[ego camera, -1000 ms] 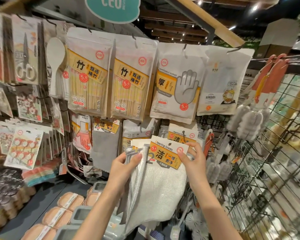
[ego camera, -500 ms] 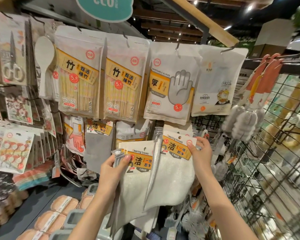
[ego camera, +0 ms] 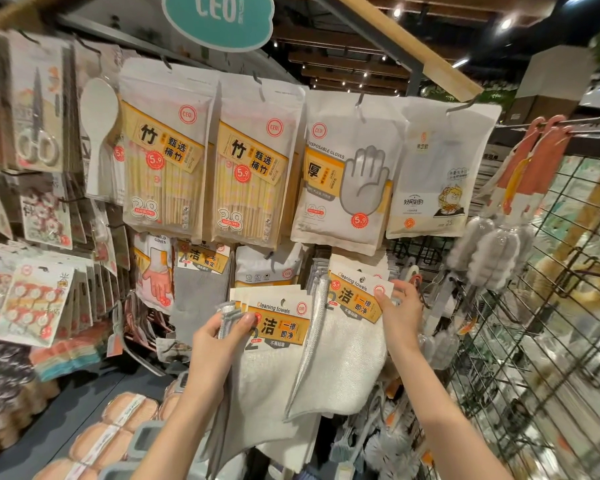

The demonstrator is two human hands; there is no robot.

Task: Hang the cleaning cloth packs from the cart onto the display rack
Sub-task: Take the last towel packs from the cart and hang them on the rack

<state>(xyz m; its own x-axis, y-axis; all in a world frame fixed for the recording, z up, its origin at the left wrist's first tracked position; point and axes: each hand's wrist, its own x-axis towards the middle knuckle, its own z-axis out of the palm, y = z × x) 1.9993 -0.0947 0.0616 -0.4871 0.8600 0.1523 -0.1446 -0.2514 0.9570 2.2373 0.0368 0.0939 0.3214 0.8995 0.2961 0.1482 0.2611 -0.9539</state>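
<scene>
My left hand (ego camera: 220, 341) grips a bundle of white cleaning cloth packs (ego camera: 274, 372) by the left edge of their "Cleaning towels" cards, low in the middle of the view. My right hand (ego camera: 400, 306) pinches the card of a single cloth pack (ego camera: 347, 355) held higher and to the right, its top pressed against the lower row of the display rack (ego camera: 426, 258). More of the same packs hang just behind that card. Whether its hole sits on a hook is hidden by the card.
The top row holds bamboo stick bags (ego camera: 167, 168), disposable glove bags (ego camera: 343, 174) and a white pouch (ego camera: 433, 174). A grey cloth (ego camera: 198, 292) hangs at lower left. Bottle brushes (ego camera: 489, 251) and a black wire grid (ego camera: 534, 341) stand on the right, sponges (ego camera: 118, 420) below.
My right hand has drawn one pack away from the bundle and lifted it up and right against the lower row. My left hand keeps the other packs lower down.
</scene>
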